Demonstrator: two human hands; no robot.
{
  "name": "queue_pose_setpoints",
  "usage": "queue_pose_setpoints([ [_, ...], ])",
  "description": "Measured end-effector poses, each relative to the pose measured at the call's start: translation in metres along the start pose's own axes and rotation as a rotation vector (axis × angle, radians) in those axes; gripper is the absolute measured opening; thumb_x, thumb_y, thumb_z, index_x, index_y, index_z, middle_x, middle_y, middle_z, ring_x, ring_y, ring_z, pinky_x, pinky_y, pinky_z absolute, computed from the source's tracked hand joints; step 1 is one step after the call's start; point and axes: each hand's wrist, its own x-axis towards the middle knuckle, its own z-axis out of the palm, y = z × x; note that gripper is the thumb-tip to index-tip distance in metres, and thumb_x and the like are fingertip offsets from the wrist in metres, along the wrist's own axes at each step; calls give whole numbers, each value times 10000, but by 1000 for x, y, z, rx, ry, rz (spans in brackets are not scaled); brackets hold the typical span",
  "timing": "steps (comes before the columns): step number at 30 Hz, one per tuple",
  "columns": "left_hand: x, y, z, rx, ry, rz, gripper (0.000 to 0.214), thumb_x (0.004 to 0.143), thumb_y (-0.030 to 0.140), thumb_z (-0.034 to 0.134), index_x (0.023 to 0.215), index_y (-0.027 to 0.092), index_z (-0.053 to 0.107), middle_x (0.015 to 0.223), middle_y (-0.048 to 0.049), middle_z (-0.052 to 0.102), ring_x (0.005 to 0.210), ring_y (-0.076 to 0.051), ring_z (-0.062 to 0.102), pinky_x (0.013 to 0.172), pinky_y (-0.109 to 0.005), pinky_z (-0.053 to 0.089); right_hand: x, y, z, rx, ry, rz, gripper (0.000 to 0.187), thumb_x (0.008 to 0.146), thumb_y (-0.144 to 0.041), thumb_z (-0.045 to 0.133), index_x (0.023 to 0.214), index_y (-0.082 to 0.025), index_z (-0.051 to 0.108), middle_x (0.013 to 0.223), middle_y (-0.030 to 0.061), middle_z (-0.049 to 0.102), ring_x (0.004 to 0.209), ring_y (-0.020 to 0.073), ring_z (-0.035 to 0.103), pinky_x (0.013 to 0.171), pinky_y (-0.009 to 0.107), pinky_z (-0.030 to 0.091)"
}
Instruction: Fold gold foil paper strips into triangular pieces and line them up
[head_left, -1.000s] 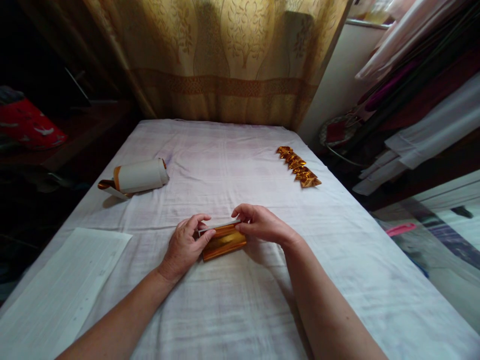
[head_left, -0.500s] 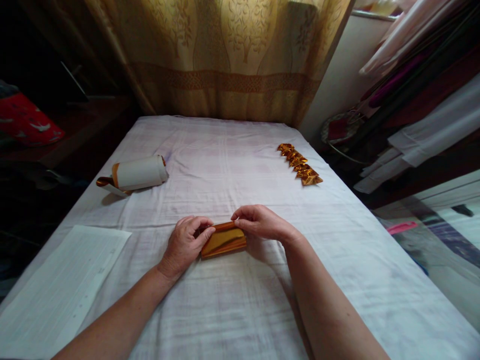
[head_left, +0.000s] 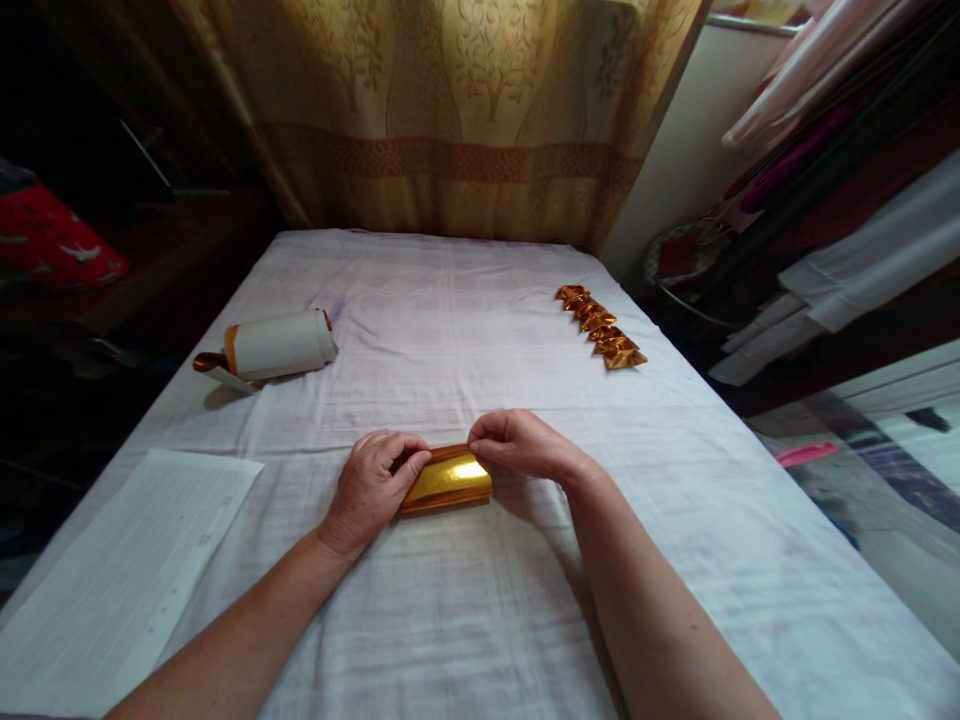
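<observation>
A shiny gold foil paper (head_left: 448, 480), curved over into a bent shape, lies on the white cloth in front of me. My left hand (head_left: 375, 485) pinches its left end between thumb and fingers. At its upper right corner, my right hand (head_left: 525, 445) is closed on the edge, thumb against fingertips. The paper's underside and the fingertips behind it are hidden. Farther off to the right lies a row of several folded gold foil pieces (head_left: 600, 328), overlapping one another.
At the left rests a roll of white-backed gold paper (head_left: 281, 345) with a loose end. A printed white sheet (head_left: 127, 570) covers the near left of the cloth-covered table (head_left: 442, 300). A patterned curtain (head_left: 450, 110) hangs behind, with clothes (head_left: 862, 240) at the right.
The foil paper now bulges more and catches a bright reflection. My right hand has shifted slightly right along its upper edge; my left hand is nearly still.
</observation>
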Motion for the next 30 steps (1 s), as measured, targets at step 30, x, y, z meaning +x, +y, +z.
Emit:
queue_pose_setpoints([
  [30, -9, 9, -4, 58, -335, 272, 462, 966, 537, 442, 1284, 268, 642, 1258, -72, 702, 1267, -303, 563, 1179, -633, 154, 3, -8, 2, -460, 121, 90, 201, 870, -262, 565, 877, -260, 766, 800, 20, 740, 722, 167, 613, 602, 258, 318],
])
